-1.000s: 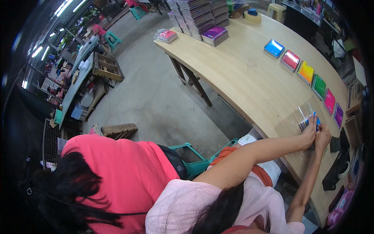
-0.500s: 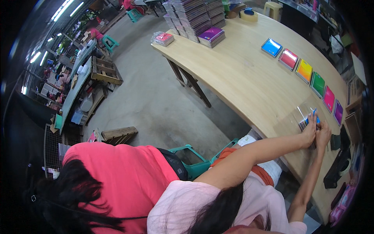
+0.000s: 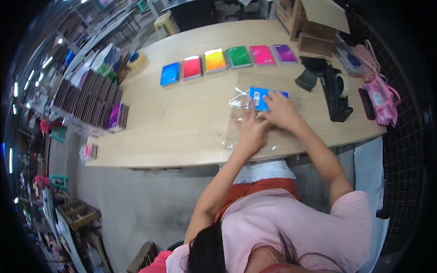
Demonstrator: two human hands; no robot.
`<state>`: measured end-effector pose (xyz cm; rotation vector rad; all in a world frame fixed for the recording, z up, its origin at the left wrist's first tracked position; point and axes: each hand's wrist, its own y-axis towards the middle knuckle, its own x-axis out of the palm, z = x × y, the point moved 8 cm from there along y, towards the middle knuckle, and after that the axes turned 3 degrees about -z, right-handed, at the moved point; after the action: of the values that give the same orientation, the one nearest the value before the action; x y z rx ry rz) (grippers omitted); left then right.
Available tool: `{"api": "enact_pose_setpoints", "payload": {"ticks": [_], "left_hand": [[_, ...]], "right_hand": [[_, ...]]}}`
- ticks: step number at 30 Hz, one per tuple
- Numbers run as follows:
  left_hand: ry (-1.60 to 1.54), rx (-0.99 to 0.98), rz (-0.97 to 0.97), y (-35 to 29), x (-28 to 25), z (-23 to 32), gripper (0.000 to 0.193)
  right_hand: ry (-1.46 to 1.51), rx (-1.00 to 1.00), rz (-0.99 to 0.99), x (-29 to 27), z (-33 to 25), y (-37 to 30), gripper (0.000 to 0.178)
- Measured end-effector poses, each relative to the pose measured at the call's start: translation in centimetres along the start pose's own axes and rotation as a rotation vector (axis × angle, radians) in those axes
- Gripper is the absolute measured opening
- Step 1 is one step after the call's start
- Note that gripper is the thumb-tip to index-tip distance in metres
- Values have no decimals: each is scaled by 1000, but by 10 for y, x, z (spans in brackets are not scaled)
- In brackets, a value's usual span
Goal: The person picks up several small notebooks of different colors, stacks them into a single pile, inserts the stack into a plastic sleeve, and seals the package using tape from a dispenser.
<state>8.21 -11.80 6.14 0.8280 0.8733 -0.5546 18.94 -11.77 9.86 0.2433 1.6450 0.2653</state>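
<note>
A blue spiral notebook (image 3: pixel 258 101) lies on the table in front of me, among clear plastic film (image 3: pixel 231 134) that looks like a bag. My right hand (image 3: pixel 283 112) grips its near right part, fingers on the cover and thumb at the near edge. Beside it, my left hand (image 3: pixel 253 132) rests with fingers spread, the index finger reaching to the notebook's left side. Whether the notebook is inside the film I cannot tell. Beyond my hands runs a row of notebooks: blue (image 3: pixel 170 74), red (image 3: pixel 192 67), yellow (image 3: pixel 215 60), green (image 3: pixel 238 57), pink (image 3: pixel 262 55) and purple (image 3: pixel 285 53).
Tall stacks of notebooks (image 3: pixel 84 102) stand at the table's left end, near a tape roll (image 3: pixel 136 59) and a small wrapped pack (image 3: pixel 88 152). To the right are a black tape dispenser (image 3: pixel 334 98), a pink pouch (image 3: pixel 383 102) and a cardboard box (image 3: pixel 318 22).
My view has swung from the left, where a person in a pink-red top sat close, to face the table squarely. Both hands stay at the blue notebook; the left fingers now spread beside it.
</note>
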Motion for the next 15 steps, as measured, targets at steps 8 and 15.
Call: {"api": "enact_pose_setpoints", "payload": {"ticks": [8,15], "left_hand": [[104,368,100,71,-63,-4,53],[106,81,7,61,-60,-97,42]], "right_hand": [[41,32,23,3,-16,-15,65],[43,60,137,2,-6,-21,65]]}}
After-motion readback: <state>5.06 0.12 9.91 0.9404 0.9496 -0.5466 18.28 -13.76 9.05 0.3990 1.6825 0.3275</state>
